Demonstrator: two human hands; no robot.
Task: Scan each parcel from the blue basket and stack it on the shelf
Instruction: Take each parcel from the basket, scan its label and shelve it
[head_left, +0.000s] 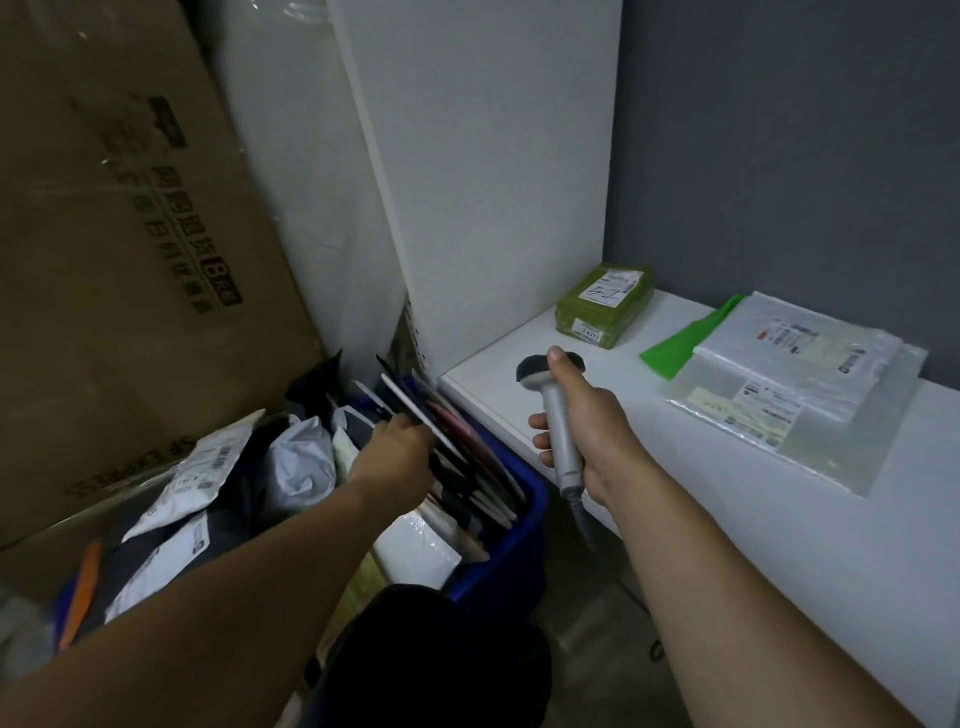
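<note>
The blue basket (524, 551) stands on the floor left of the white shelf (779, 519), crammed with flat envelopes and soft mailer bags. My left hand (397, 452) reaches into it and pinches the top edge of a flat white-edged parcel (415, 410) standing upright among the others. My right hand (587, 431) grips a grey barcode scanner (556, 410) by its handle, held above the shelf's front left corner, head pointing up and away. On the shelf lie a green parcel stack (605, 304) and clear plastic mailers (795, 389).
A large cardboard box (119, 249) leans against the wall at left. A white panel (483, 171) stands behind the basket. White and dark mailer bags (197, 478) fill the basket's left side. A green sheet (685, 338) pokes from under the clear mailers. The scanner's cable (584, 519) hangs down.
</note>
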